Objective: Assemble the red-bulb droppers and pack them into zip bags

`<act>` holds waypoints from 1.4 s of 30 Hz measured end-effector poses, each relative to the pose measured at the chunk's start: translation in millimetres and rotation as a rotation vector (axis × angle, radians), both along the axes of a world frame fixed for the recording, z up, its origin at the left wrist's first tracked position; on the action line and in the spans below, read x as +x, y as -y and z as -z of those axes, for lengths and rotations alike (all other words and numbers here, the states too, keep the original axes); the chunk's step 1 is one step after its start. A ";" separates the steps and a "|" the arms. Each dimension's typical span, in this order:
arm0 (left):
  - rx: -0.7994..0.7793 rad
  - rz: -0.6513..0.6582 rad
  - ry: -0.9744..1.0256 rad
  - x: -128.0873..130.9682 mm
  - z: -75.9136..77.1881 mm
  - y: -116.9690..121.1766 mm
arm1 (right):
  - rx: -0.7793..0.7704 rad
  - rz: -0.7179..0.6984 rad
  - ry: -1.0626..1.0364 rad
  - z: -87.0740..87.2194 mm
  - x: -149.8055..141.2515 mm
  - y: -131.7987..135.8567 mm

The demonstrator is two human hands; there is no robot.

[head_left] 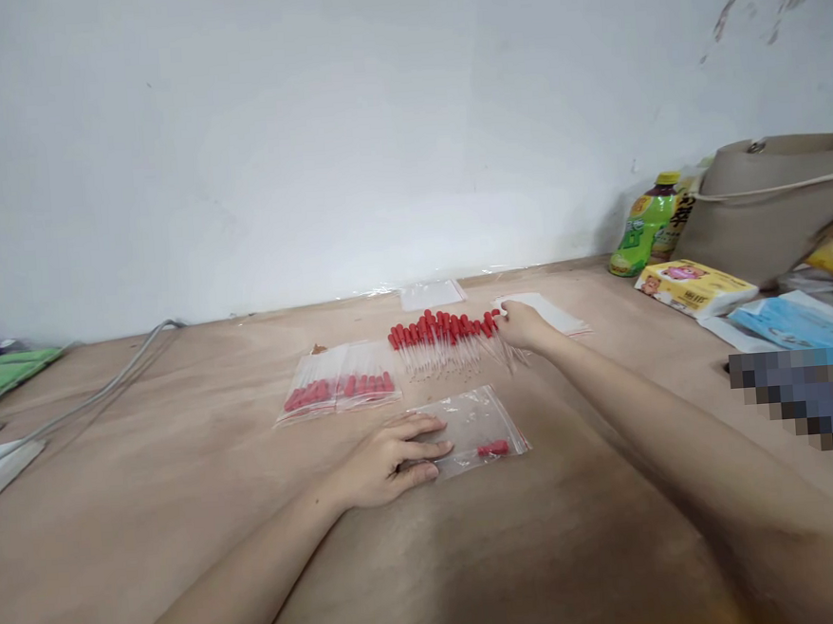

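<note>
My left hand point(391, 461) lies with its fingers spread over the left end of a clear zip-lock bag point(470, 413). Inside that bag, near its right end, is a red dropper bulb point(493, 448); the bag's contents under my fingers are hard to make out. Farther back, a row of red-bulbed droppers point(436, 334) lies with the thin clear tubes pointing toward me. At the row's right end my right hand point(521, 325) is closed, thumb and fingers pinching a dropper by its red bulb. Left of the row are two filled zip-lock bags point(339, 379) of droppers.
Flat empty bags point(431, 295) lie behind the row, and another stack point(555, 312) is beyond my right hand. At the right stand a green bottle point(642, 225), a yellow box point(696, 287) and a grey bag point(772, 202). A grey cable point(125, 370) crosses the left side.
</note>
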State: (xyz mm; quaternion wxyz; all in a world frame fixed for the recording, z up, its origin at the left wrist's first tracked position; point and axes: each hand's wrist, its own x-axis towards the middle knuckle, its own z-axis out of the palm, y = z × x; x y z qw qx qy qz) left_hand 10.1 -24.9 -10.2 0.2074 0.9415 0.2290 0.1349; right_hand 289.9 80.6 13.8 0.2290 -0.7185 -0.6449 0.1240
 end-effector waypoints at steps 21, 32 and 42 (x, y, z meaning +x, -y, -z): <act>0.014 -0.076 -0.056 2.0 -2.4 2.2 | -0.288 -0.335 -1.001 42.7 26.6 106.7; 0.038 -0.072 -0.069 1.5 -1.9 2.5 | -0.269 -0.584 -0.638 36.3 10.5 112.9; 0.047 -0.041 -0.069 1.2 0.2 0.1 | -0.140 -0.836 -0.488 31.1 7.6 112.0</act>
